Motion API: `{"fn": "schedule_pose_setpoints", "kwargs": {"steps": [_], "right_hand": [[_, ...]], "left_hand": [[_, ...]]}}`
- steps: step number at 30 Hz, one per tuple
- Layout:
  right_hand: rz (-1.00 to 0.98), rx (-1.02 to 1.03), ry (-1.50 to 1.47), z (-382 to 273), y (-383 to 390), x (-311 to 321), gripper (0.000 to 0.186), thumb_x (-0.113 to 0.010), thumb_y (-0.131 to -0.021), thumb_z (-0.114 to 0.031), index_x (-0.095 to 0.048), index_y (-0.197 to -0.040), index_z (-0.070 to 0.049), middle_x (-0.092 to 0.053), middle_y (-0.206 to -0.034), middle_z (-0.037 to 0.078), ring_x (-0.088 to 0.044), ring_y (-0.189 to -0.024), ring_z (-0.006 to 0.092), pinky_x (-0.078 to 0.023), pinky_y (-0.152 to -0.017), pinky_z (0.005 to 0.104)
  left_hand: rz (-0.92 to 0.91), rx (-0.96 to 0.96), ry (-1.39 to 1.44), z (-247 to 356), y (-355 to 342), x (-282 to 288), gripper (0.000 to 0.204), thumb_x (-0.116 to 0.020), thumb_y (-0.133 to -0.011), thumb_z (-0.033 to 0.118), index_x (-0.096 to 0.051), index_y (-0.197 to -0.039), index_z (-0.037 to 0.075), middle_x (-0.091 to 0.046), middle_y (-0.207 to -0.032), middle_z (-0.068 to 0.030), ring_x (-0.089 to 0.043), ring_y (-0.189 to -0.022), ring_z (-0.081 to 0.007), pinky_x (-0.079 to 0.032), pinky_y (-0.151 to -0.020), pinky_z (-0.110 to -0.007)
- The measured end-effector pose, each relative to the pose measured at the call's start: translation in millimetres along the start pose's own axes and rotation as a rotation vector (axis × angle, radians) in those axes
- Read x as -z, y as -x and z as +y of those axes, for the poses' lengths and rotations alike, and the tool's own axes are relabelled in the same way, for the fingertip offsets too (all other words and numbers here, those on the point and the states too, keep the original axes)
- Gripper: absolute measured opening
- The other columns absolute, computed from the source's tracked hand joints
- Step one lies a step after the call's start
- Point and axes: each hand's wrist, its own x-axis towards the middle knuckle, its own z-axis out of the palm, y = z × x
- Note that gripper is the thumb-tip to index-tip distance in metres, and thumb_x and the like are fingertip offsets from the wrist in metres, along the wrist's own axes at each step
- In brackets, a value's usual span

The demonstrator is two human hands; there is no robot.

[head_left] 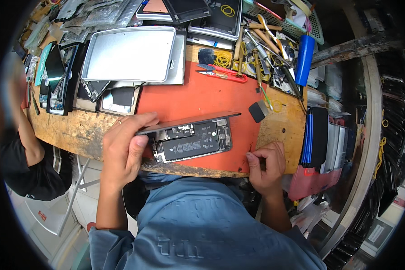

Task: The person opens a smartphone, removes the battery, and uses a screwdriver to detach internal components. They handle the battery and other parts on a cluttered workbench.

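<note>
My left hand (pixel 130 144) grips the left end of an opened phone (pixel 186 139), fingers on the raised dark screen panel (pixel 198 118) and thumb at the lower edge. The phone's battery and circuit parts show beneath the panel, above an orange mat (pixel 211 94). My right hand (pixel 267 166) rests near the mat's right front edge, fingers curled in; whether anything is in them is hidden. A small dark square piece (pixel 258 111) lies up and right of the phone.
Behind are a silver tray (pixel 126 51), phone parts (pixel 60 76), red-handled snips (pixel 229 76), tools (pixel 261 45) and a blue cylinder (pixel 304 58). A red folder (pixel 303 184) stands at right. A co-worker's arm (pixel 27 135) is at far left. The worn wooden bench edge (pixel 76 139) is nearest.
</note>
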Motion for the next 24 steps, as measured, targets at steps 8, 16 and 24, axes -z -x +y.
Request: {"fn": "schedule_pose_setpoints", "kwargs": {"steps": [8,16,24], "right_hand": [[-0.061,0.010,-0.025,-5.2,1.9,3.0,0.018,-0.081,-0.087,-0.010,-0.067,-0.096,-0.003,-0.064,-0.081,0.010,-0.059,-0.071,0.0288,-0.043,-0.071,0.0425],[-0.348,0.142,0.186,-51.0,-23.1,-11.6,0.054,-0.079,-0.085,-0.033,-0.071,-0.127,-0.001,-0.066,-0.139,0.015,-0.063,-0.123,0.0299,-0.043,-0.106,0.0484],[-0.397,0.099,0.336,-70.9,-24.4,-14.6,0.055,-0.078,-0.086,-0.038,-0.071,-0.125,-0.001,-0.062,-0.146,0.016,-0.059,-0.131,0.0303,-0.033,-0.116,0.0645]], "left_hand": [[0.258,0.145,0.102,-13.9,18.7,-27.9,0.031,-0.060,-0.109,0.014,-0.065,-0.134,-0.005,-0.072,-0.102,-0.0079,-0.061,-0.079,-0.0102,-0.049,-0.074,-0.024],[0.284,0.094,0.103,-17.2,22.2,-28.3,0.026,-0.061,-0.107,0.005,-0.062,-0.130,-0.007,-0.074,-0.113,-0.0152,-0.067,-0.087,-0.0129,-0.053,-0.079,-0.025],[0.210,-0.016,0.107,-20.3,17.4,-29.2,0.019,-0.058,-0.108,0.003,-0.059,-0.125,-0.005,-0.077,-0.109,-0.0208,-0.076,-0.101,-0.0261,-0.059,-0.091,-0.037]]}}
